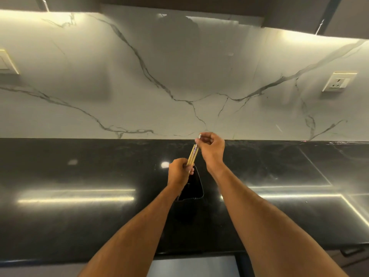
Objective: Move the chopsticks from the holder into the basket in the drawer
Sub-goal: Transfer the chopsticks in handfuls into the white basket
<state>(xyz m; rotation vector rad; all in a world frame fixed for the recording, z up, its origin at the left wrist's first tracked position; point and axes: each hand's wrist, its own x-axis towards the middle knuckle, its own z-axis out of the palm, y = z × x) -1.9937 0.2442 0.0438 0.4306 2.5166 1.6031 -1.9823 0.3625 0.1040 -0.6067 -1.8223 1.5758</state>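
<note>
A black holder (194,186) stands on the glossy black countertop (79,166), partly behind my left forearm. My left hand (179,171) is closed around a bundle of pale wooden chopsticks (192,154) just above the holder's far rim; their upper ends point up and to the right. My right hand (211,147) sits above and right of the bundle, fingers pinched on a thin chopstick end (200,135) near the tops of the others. The basket and most of the drawer are out of sight.
A white marble backsplash (179,86) rises behind the counter, with a socket (338,81) at right and a switch plate (8,62) at left. Dark upper cabinets hang overhead. A pale surface (191,265) shows below the counter's front edge.
</note>
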